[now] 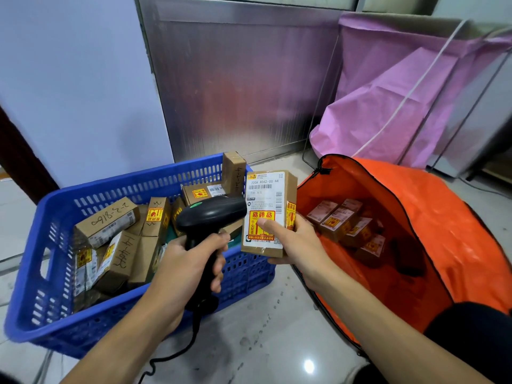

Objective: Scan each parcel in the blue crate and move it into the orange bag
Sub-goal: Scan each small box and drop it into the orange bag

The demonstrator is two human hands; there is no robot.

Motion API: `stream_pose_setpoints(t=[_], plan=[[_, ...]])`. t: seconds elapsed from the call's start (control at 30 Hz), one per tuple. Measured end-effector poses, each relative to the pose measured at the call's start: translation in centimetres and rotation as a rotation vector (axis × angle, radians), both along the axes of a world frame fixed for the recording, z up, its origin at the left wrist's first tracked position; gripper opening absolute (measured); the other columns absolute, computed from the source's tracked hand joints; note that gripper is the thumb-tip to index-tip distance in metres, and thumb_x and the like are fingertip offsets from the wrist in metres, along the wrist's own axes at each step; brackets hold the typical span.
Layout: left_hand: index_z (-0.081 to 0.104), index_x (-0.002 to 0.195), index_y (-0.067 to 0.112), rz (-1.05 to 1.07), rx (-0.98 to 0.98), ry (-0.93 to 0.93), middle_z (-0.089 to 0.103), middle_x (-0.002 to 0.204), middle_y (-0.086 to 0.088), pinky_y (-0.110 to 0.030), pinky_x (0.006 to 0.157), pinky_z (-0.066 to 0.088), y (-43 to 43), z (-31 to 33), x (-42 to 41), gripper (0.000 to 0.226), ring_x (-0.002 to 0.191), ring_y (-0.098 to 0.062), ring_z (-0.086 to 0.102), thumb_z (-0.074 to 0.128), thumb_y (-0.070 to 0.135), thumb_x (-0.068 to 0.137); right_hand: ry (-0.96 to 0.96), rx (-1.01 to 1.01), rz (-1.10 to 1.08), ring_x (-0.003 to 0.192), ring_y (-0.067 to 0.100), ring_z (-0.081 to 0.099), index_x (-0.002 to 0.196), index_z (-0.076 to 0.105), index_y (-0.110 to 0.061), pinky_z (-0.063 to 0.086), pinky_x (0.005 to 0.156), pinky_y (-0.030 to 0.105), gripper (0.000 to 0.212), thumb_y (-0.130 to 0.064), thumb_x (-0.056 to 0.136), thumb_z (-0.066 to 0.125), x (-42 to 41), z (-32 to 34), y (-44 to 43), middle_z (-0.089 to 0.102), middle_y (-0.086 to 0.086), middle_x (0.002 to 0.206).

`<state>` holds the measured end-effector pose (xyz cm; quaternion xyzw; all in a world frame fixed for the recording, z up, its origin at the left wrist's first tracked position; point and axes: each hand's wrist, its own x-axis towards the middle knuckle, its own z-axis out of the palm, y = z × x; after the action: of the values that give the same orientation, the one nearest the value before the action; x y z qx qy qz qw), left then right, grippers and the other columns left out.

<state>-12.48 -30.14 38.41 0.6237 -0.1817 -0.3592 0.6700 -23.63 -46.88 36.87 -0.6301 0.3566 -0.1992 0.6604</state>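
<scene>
Head view: left hand (191, 261) grips scanner (210, 214); right hand (293, 242) pinches parcel (267, 200).

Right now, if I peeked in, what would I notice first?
Probably the big orange bag on the right, gaping open with small boxes inside. Left of it sits a bright blue crate full of brown parcels. In the middle, the left hand grips a black scanner aimed at a labelled parcel that the right hand holds up.

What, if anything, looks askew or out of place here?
One parcel stands on end in the far right corner of the blue crate, poking above the rim; the rest lie jumbled. Nothing looks spilled or damaged.
</scene>
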Motion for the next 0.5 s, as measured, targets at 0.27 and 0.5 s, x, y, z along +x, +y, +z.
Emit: stream_pose_setpoints(t=[0.27, 0.5], plan=[[0.066, 0.095, 0.005, -0.107, -0.024, -0.022, 0.052, 0.064, -0.008, -0.036, 0.055, 0.046, -2.9, 0.7, -1.0, 0.022, 0.050, -0.021, 0.047, 0.072, 0.026, 0.091, -0.016, -0.014, -0.005, 0.091, 0.011, 0.077, 0.126, 0.055, -0.029, 0.062, 0.063, 0.030, 0.041, -0.045, 0.093, 0.073, -2.5, 1.4, 0.4, 0.077, -0.006, 0.108], [0.063, 0.096, 0.008, -0.219, -0.053, 0.073, 0.052, 0.068, -0.006, -0.031, 0.050, 0.050, -10.1, 0.4, -4.9, 0.011, 0.050, -0.018, 0.047, 0.064, 0.019, 0.099, 0.242, -0.180, -0.059, 0.091, 0.017, 0.074, 0.130, 0.043, -0.023, 0.063, 0.061, 0.035, 0.055, -0.045, 0.090, 0.072, -6.4, 3.2, -4.3, 0.070, -0.004, 0.110]])
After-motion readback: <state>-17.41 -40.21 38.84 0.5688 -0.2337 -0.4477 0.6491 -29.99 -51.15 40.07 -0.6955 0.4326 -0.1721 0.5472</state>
